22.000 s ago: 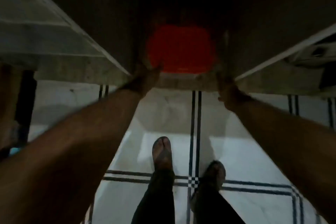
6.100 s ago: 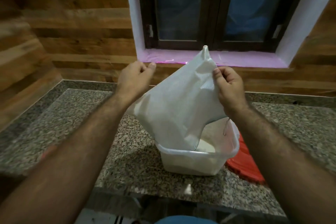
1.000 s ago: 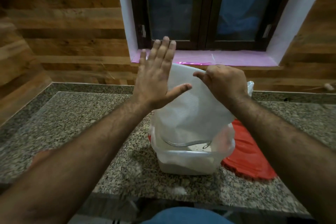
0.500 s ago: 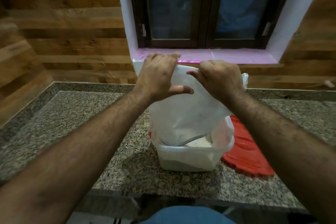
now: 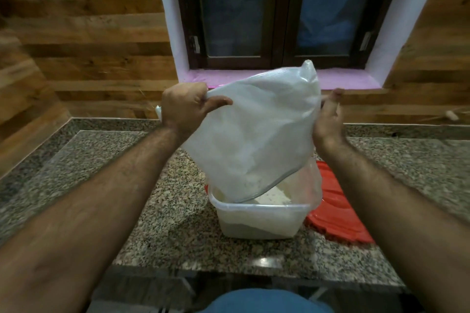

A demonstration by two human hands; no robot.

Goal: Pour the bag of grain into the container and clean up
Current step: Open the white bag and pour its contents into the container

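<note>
A granite counter (image 5: 127, 173) carries a clear tub (image 5: 256, 221) with a red lid (image 5: 338, 221) beside it. The white bag (image 5: 254, 129) hangs mouth-down over the tub, 1 corner pinched in the left hand (image 5: 185, 107). The right hand (image 5: 328, 119) lies flat against its side, fingers apparently loose.

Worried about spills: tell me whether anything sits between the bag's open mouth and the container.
Nothing visible does. The bag, pinched by the left hand, hangs with its mouth inside the container rim. The red lid lies beside the container, on the counter.
</note>
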